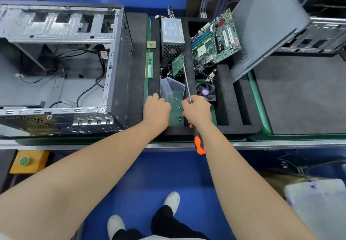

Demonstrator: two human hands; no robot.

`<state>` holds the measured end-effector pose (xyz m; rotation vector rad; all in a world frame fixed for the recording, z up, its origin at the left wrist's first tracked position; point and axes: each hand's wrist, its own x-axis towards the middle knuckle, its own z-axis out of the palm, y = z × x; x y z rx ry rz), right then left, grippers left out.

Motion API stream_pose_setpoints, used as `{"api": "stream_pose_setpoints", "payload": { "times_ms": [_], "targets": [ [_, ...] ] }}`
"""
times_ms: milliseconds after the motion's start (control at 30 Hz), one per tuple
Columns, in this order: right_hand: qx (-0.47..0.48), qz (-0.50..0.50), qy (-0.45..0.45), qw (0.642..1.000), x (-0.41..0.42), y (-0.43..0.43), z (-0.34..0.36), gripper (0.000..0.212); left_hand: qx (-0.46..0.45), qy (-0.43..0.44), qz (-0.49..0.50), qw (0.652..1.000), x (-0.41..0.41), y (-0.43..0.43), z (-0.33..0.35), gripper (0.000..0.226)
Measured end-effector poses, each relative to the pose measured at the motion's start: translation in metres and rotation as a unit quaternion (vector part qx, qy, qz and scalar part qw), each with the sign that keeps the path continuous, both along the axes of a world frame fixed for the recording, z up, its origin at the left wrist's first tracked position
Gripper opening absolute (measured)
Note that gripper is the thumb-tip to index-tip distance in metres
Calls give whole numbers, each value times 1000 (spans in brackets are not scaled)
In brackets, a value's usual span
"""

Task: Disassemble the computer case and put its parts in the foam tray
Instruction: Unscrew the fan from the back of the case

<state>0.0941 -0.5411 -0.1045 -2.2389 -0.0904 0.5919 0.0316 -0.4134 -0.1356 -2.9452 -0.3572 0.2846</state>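
- While most of its insides are already out, the computer case (60, 67) lies open at nine o'clock on the surface, with only loose black cables left in it, so the stripping looks nearly done.
- At the centre, the foam tray (224, 97) holds the motherboard (215, 37) tilted at one o'clock, the power supply (171, 37) at twelve, a memory stick (149, 65) at eleven and the cooler fan (206, 91) beside the right hand.
- Leaning at two o'clock is the grey side panel (265, 24).
- Just above both hands, a clear plastic box (171, 89) stands in the near compartment.
- Closed on the screwdriver (199, 142), the right hand (196, 110) points its shaft to twelve.
- Curled at the box's edge, the left hand (157, 108) hides whatever it holds, likely screws; next comes dropping them in, then the cables.
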Motion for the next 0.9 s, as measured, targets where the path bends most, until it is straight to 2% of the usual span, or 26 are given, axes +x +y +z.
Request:
{"api": "stream_pose_setpoints", "payload": {
  "times_ms": [100, 167, 200, 233, 300, 367, 400, 467, 533, 600, 667, 733, 833, 900],
  "targets": [
    [23, -16, 6, 1000, -3, 0, 0, 32, -39, -10, 22, 999, 2, 1, 5, 31],
    [65, -34, 14, 997, -7, 0, 5, 34, -134, -54, 85, 986, 6, 2, 17, 32],
    [92, -42, 15, 995, -9, 1, 9, 32, -216, -88, 127, 964, 8, 2, 28, 34],
    [120, -50, 15, 991, -11, 2, 14, 29, -316, -122, 173, 925, 11, 1, 41, 34],
    [182, -65, 27, 981, -17, 7, 26, 22, -501, -188, 261, 803, 17, 1, 72, 32],
    [247, -71, 54, 965, -25, 16, 41, 20, -615, -235, 290, 695, 21, 4, 104, 27],
    [275, -67, 69, 957, -30, 22, 49, 21, -655, -246, 285, 655, 22, 7, 118, 24],
    [318, -59, 100, 941, -41, 36, 67, 24, -707, -249, 270, 604, 17, 14, 141, 17],
    [357, -54, 143, 922, -55, 50, 85, 23, -728, -253, 260, 582, 7, 24, 156, 16],
    [387, -44, 184, 902, -70, 65, 100, 25, -719, -277, 256, 584, -7, 40, 165, 22],
    [410, -29, 211, 887, -88, 81, 111, 26, -706, -289, 258, 592, -25, 60, 172, 37],
    [434, -19, 236, 869, -108, 99, 119, 24, -706, -294, 271, 584, -47, 84, 178, 55],
    [452, -5, 277, 847, -143, 127, 127, 22, -708, -302, 260, 583, -84, 120, 186, 45],
    [462, -10, 302, 834, -169, 146, 129, 21, -695, -290, 232, 616, -109, 147, 187, 31]
  ]
}}
